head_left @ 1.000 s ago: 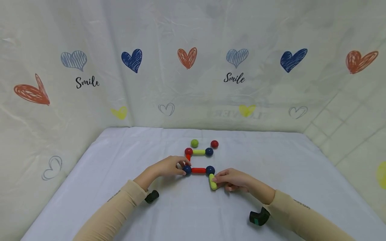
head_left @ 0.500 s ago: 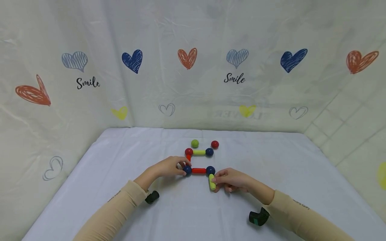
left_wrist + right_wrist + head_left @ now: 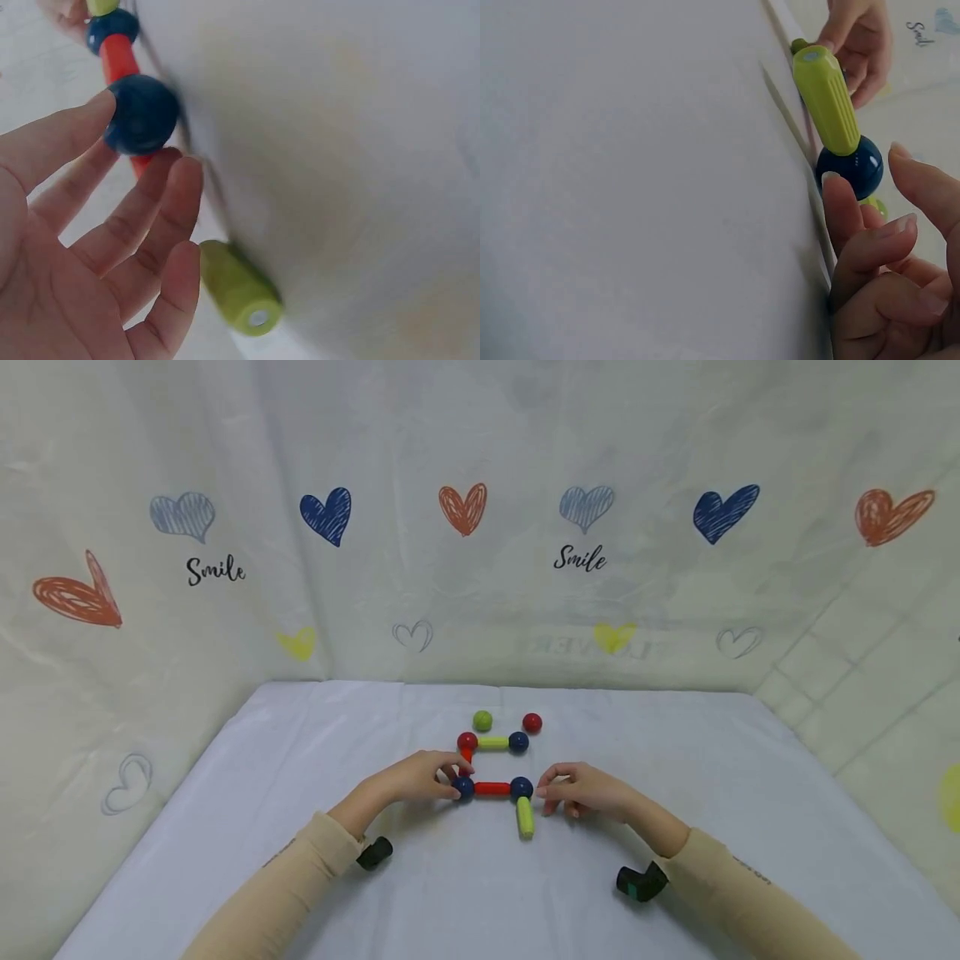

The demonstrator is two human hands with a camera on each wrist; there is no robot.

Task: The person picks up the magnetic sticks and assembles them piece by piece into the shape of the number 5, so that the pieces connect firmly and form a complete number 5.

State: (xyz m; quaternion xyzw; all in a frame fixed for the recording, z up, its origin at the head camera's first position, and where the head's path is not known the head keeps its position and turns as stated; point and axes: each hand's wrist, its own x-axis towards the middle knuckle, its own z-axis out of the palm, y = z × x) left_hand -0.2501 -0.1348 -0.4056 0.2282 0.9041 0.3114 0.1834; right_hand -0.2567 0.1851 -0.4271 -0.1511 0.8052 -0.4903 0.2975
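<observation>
In the head view, my left hand [image 3: 427, 776] pinches a dark blue ball [image 3: 465, 788] at the corner of a magnetic-rod figure. From this ball a red rod [image 3: 492, 789] runs right to a second blue ball [image 3: 521, 788], where a yellow-green rod [image 3: 525, 818] points toward me. Another red rod [image 3: 467, 763] leads back to a red ball [image 3: 467, 742], joined by a yellow-green rod [image 3: 492, 743] to a third blue ball [image 3: 518, 742]. My right hand [image 3: 585, 789] hovers beside the second ball, fingers loosely bent, holding nothing; whether a fingertip touches it, I cannot tell.
Behind the figure lie a loose green ball [image 3: 482, 721] and a red ball [image 3: 532, 722]. One more yellow-green rod [image 3: 240, 289] lies near my left little finger in the left wrist view. A white cloth [image 3: 420, 902] covers the table; a printed curtain [image 3: 480, 585] hangs behind.
My right hand has let go of the front yellow-green rod and moved slightly away from me. The rod stays against the blue ball. My left hand keeps its place.
</observation>
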